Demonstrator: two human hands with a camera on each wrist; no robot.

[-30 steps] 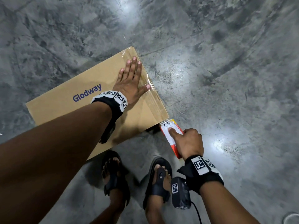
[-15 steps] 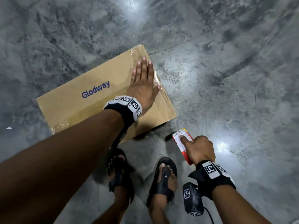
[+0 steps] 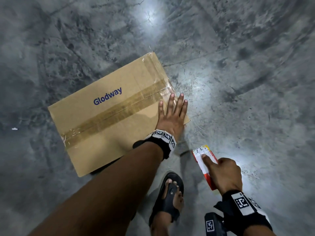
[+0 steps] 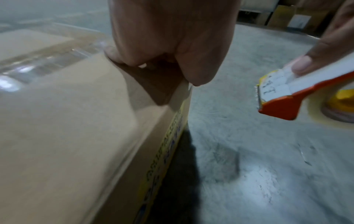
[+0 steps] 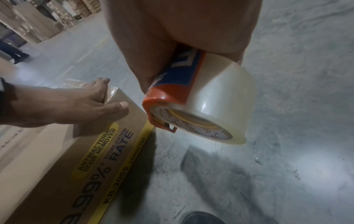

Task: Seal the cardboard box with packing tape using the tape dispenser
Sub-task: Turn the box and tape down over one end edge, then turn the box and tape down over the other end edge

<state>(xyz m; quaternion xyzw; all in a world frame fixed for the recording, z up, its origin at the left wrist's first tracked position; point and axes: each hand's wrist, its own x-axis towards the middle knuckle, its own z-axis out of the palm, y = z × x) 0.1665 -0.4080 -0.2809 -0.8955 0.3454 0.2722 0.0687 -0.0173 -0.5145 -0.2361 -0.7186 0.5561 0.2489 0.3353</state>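
Observation:
A brown cardboard box (image 3: pixel 105 126) printed "Glodway" lies on the concrete floor, with shiny tape (image 3: pixel 119 113) along its top seam. My left hand (image 3: pixel 172 116) presses flat on the box's near right corner, fingers straight; in the right wrist view the left hand (image 5: pixel 76 103) has its thumb down the box side (image 5: pixel 99 151). My right hand (image 3: pixel 225 174) grips the orange and white tape dispenser (image 3: pixel 202 157), forefinger laid along its top. The dispenser (image 4: pixel 283 97) hangs clear of the box to the right. Its roll of clear tape (image 5: pixel 220 103) shows below my right hand (image 5: pixel 172 37).
My feet in black sandals (image 3: pixel 170 198) stand just in front of the box and dispenser. Bare grey concrete floor (image 3: pixel 238 82) surrounds the box. Stacked cartons (image 5: pixel 28 22) and someone's legs (image 5: pixel 13 51) stand far off at the back left.
My left hand slid from the far end of the box's right edge down to its near right corner. The dispenser left the box corner and moved back toward me.

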